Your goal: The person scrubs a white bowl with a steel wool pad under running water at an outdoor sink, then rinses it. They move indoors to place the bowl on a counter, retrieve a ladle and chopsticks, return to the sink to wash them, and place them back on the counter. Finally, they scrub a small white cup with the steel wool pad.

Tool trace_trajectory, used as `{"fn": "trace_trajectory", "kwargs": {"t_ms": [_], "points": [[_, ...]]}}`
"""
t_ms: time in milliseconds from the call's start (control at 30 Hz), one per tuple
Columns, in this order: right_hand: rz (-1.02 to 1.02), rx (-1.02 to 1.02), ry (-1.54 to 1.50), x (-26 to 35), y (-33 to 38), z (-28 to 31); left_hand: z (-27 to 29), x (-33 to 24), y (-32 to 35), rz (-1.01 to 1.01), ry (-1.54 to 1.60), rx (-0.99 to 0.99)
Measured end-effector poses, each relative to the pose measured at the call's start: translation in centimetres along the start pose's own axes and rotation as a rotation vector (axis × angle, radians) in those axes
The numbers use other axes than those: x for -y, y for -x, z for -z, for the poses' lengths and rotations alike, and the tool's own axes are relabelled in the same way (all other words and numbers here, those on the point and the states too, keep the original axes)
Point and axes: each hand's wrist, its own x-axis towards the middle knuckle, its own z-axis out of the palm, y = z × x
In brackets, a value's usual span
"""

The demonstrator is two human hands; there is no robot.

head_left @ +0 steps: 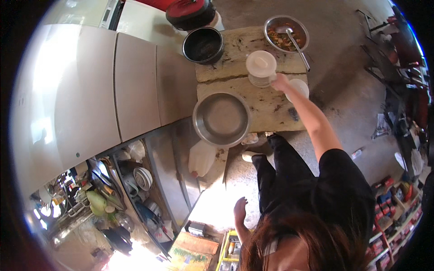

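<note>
My right hand (pixel 280 83) reaches out over a worn stone slab (pixel 271 110) and closes against the lower right side of a stack of white plastic containers (pixel 261 67) topped with a round lid. A white bowl (pixel 300 86) sits just right of that hand. My left hand (pixel 239 210) hangs by my side with fingers loosely apart, holding nothing. An empty steel bowl (pixel 221 118) rests at the slab's near left edge.
A black pot (pixel 203 45) and a steel bowl of reddish food with a ladle (pixel 285 34) stand at the slab's far end. A white jug (pixel 201 158) sits below the slab. A white cabinet (pixel 90 90) and dish shelves (pixel 142 178) lie left; cluttered shelves (pixel 393 198) right.
</note>
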Motion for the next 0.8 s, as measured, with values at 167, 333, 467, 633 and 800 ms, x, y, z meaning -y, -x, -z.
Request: {"fn": "trace_trajectory", "kwargs": {"t_ms": [167, 333, 467, 633, 800], "points": [[-0.022, -0.018, -0.113, 2.1, 1.1, -4.8, 0.7, 0.5, 0.0, 0.021, -0.232, 0.064], [0.104, -0.011, -0.223, 6.3, 3.0, -7.1, 2.0, 0.9, 0.3, 0.092, -0.084, 0.013], [0.193, -0.043, -0.184, 6.0, 1.4, -9.6, 0.9, -0.1, 0.2, 0.146, -0.159, 0.024], [0.118, 0.077, -0.366, 7.3, 1.5, -10.3, 0.5, -2.1, 0.4, 0.185, -0.218, 0.035], [0.168, -0.060, -0.241, 6.4, 2.2, -9.9, 0.6, -1.7, -1.1, 0.125, -0.167, 0.070]]}}
